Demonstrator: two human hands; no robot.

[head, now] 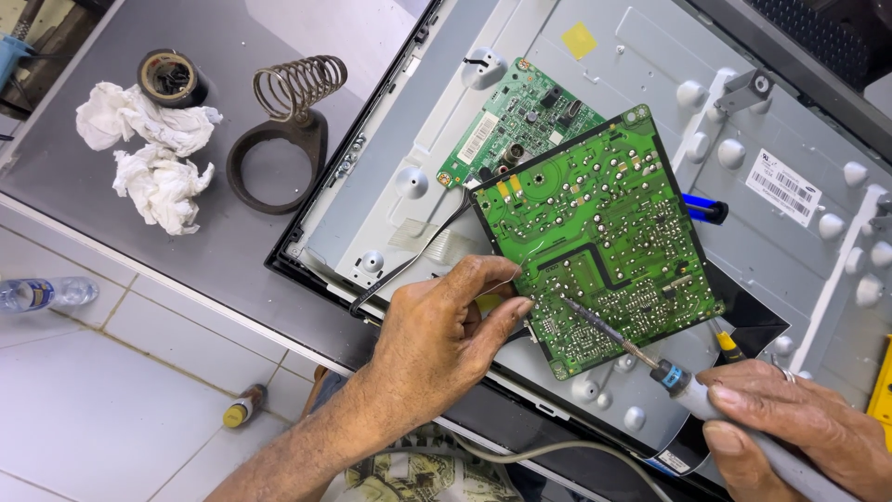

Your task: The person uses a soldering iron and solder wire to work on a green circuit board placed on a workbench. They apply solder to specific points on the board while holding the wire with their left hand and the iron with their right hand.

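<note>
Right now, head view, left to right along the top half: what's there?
Crumpled tissues → tape roll → coil soldering-iron stand → small green board → large green circuit board → blue-handled tool → white barcode label.

1. The right hand (790, 423) grips a soldering iron (650, 358), tip touching the green circuit board (599, 232).
2. The left hand (437, 339) pinches thin solder wire (497, 286) at the board's edge.
3. Crumpled tissues (149, 153) lie on the worktop (223, 251).

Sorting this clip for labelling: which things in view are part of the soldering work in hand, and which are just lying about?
In use:
left hand pinching thin solder wire
right hand holding soldering iron
large green circuit board

Lying about:
coiled iron stand
crumpled tissues
tape roll
smaller green board
plastic bottle and small bottle on the floor
blue-handled tool
</note>
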